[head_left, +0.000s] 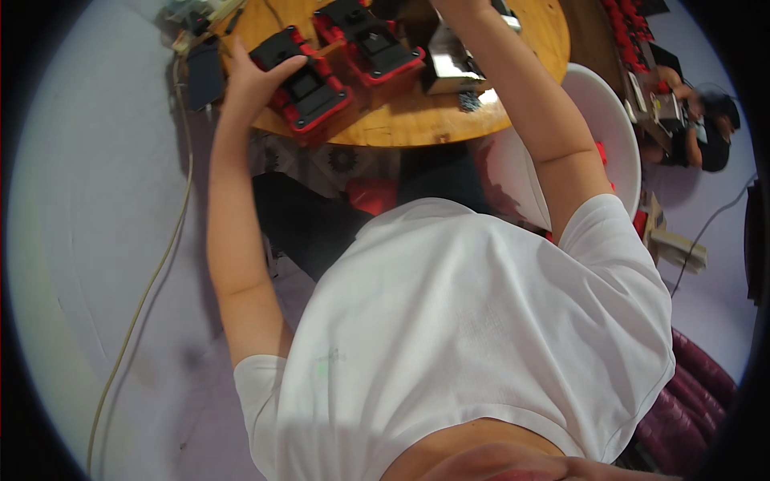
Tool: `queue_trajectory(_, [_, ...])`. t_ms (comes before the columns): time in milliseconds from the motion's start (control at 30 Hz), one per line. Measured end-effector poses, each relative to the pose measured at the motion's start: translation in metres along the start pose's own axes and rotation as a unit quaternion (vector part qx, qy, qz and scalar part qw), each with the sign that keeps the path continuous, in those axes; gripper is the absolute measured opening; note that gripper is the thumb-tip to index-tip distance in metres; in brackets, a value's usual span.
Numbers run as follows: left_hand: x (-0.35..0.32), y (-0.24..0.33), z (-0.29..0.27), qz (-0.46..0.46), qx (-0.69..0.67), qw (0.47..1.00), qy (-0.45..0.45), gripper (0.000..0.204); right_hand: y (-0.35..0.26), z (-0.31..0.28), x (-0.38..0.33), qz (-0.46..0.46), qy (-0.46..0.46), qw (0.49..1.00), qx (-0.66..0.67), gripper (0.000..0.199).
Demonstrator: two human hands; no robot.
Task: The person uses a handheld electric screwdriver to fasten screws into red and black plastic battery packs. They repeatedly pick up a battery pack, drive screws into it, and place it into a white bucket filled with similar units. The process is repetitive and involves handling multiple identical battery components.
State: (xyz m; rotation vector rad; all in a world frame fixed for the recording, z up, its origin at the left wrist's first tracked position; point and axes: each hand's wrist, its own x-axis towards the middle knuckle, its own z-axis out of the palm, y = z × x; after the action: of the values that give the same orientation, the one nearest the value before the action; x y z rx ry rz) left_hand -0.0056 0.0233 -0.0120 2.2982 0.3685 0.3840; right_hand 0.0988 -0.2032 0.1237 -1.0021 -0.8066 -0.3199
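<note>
My left hand is at the left side of a black-and-red boxy device on the round wooden table. Its thumb stretches over the device's black top, while a finger points away along the left edge, apart from the thumb. A second device of the same kind stands just to the right. My right arm reaches across the table's right part, and only the base of my right hand shows at the upper edge. Its fingers are out of the picture, so what it holds is hidden. A shiny metal box is left of that forearm.
The wooden table has a curved near edge. Small dark parts lie near it. A large white tub with red pieces stands below at right. Another person sits farther right. A cable hangs along the left wall.
</note>
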Motion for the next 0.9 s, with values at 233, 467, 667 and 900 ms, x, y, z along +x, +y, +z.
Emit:
queue_trajectory(233, [-0.009, 0.033, 0.000, -0.081, -0.196, 0.974, -0.083, 0.094, 0.074, 0.095, 0.007, -0.081, -0.049, 0.990, 0.104, 0.025])
queue_trajectory(467, [-0.005, -0.009, 0.013, -0.116, -0.173, 0.976, -0.068, 0.114, 0.086, 0.125, -0.008, -0.035, -0.062, 0.993, 0.096, 0.025])
queue_trajectory(667, [-0.013, 0.016, -0.001, -0.127, -0.166, 0.976, -0.067, 0.107, 0.083, 0.124, -0.012, 0.007, -0.066, 0.996, 0.066, 0.031])
queue_trajectory(900, [-0.016, 0.020, -0.004, -0.123, -0.170, 0.976, -0.062, 0.102, 0.094, 0.132, -0.015, -0.036, -0.090, 0.994, 0.055, 0.026])
